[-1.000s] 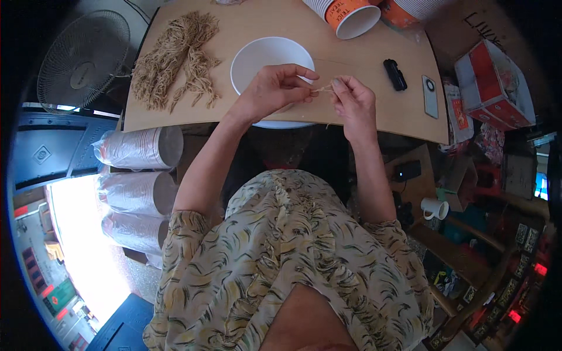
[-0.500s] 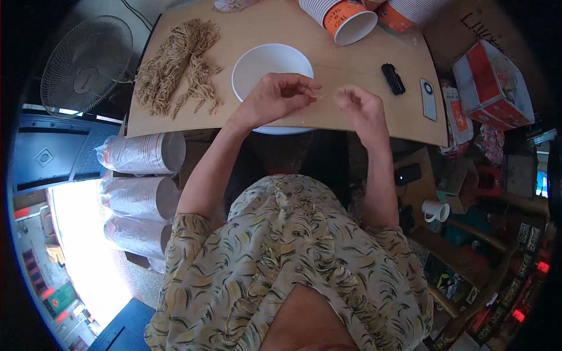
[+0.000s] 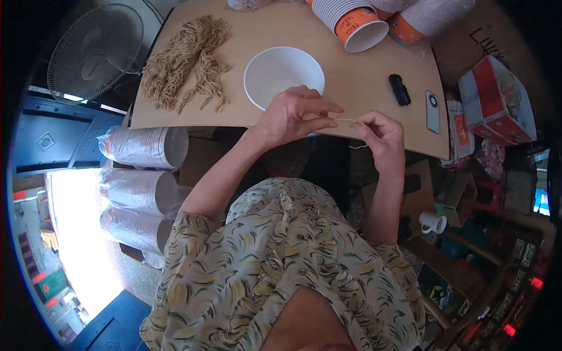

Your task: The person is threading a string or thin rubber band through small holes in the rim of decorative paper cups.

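Note:
My left hand (image 3: pixel 291 117) is in front of the white bowl (image 3: pixel 284 73), thumb and fingertips closed around one end of a thin beige strand (image 3: pixel 349 120). My right hand (image 3: pixel 383 139) pinches the strand a short way to the right. A loose tail hangs below my right fingertips, past the table's near edge. Whether the strand is string or something else is too small to tell. At the table's left lies a tangled bundle of tan strands (image 3: pixel 184 61). The bowl partly hides behind my left hand.
Orange-and-white paper buckets (image 3: pixel 366 36) lie stacked at the back right. A black object (image 3: pixel 399 89) and a phone (image 3: pixel 432 111) rest on the table's right side. Wrapped bucket stacks (image 3: pixel 137 190) stand at lower left, a fan (image 3: pixel 96 52) behind. A white mug (image 3: pixel 433 222) is at lower right.
Both hands have come lower and closer to the table's near edge, and my right hand has closed on the strand. The strand now shows between the hands. The whole view has shifted slightly.

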Demonstrator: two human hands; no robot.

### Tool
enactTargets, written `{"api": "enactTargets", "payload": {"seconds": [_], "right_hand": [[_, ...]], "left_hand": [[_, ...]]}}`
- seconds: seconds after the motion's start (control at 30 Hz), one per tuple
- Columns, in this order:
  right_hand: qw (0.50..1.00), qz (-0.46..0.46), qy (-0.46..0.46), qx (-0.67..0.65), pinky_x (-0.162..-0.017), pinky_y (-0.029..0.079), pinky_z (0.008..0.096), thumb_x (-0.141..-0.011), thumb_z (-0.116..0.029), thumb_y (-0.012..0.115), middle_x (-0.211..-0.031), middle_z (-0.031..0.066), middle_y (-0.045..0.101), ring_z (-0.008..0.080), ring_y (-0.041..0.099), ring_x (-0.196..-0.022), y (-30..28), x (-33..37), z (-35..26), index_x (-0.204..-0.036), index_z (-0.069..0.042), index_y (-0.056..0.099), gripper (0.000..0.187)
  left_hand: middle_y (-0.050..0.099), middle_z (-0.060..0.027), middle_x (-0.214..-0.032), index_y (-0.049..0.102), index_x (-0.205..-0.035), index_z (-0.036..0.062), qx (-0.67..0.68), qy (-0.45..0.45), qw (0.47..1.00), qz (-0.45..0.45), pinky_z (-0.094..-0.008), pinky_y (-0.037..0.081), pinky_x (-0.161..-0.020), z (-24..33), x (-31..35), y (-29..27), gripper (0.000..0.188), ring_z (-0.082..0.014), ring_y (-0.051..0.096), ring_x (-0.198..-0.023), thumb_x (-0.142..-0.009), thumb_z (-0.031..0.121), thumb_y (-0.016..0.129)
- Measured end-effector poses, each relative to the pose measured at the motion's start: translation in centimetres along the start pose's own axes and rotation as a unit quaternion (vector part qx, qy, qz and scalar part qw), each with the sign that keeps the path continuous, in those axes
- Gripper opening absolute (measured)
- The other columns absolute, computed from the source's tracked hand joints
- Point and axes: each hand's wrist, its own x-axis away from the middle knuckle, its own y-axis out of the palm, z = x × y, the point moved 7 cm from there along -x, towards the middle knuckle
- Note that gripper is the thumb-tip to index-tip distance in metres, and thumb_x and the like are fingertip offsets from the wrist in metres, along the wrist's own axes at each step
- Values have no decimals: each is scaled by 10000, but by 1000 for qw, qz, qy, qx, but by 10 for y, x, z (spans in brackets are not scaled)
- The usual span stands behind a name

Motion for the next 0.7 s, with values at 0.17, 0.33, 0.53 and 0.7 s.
{"api": "enactTargets", "payload": {"seconds": [0.17, 0.33, 0.53, 0.7], "right_hand": [[1000, -9, -2, 3, -593, 387, 190, -898, -110, 724, -739, -66, 580, 15, 492, -667, 9, -3, -3, -851, -1, 674, 129], [1000, 4, -6, 4, -605, 385, 188, -893, -105, 727, -742, -62, 580, 16, 494, -673, 7, -1, -3, -847, -2, 674, 125], [994, 50, -34, -91, -587, 354, 185, -874, -51, 695, -771, -44, 560, 23, 465, -669, -6, 3, -15, -856, 13, 654, 78], [981, 48, -70, -176, -541, 281, 201, -873, -13, 643, -781, -10, 502, 36, 384, -611, -22, 8, -23, -859, 29, 626, 47]], "left_hand": [[689, -65, -810, 769, -947, 104, 3, 38, 999, -10, -360, 486, -678, -2, -1, 4, 183, -236, 630, -731, -775, 159, 800], [667, 7, -829, 766, -889, 162, -30, 30, 999, 0, -376, 443, -828, -3, 1, 8, 115, -206, 626, -866, -779, 194, 784], [680, -6, -979, 762, -892, 143, -184, 21, 982, 46, -389, 451, -875, -14, 9, 2, 119, -223, 639, -896, -777, 167, 782], [703, -38, -986, 755, -917, 116, -163, -68, 983, 56, -407, 509, -847, -26, 15, 1, 128, -274, 673, -923, -789, 125, 757]]}}
